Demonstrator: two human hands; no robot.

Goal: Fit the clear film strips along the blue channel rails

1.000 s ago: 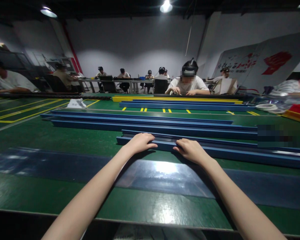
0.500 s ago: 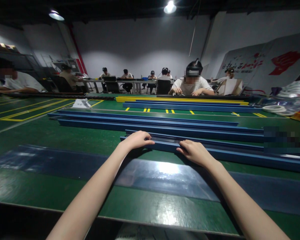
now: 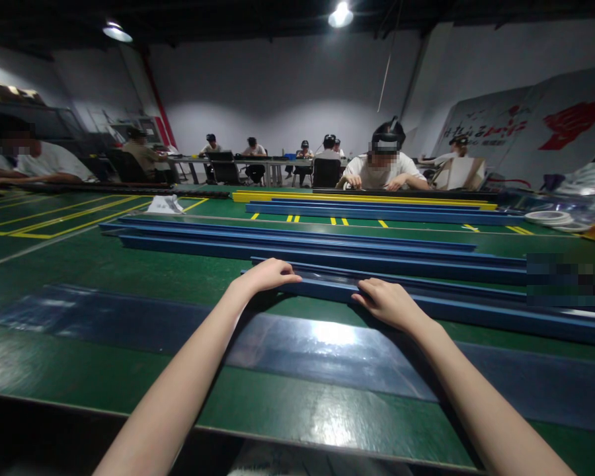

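Note:
A long blue channel rail lies across the green table, its left end near the middle and its right end running out of view. My left hand is wrapped over the rail close to that left end, thumb on the front wall. Further right, my right hand grips the same rail with curled fingers at its front edge. A clear strip shows inside the channel between the hands. Nearer to me, a long transparent plastic strip lies flat under my forearms, reflecting the lamp light.
Behind lie more blue rails, then another blue rail and a yellow rail. A white folded card stands at the left, and a white coil lies at the right. A person sits across the table.
My left hand has slid slightly left along the rail. My right hand keeps its hold, and the whole view has shifted a little.

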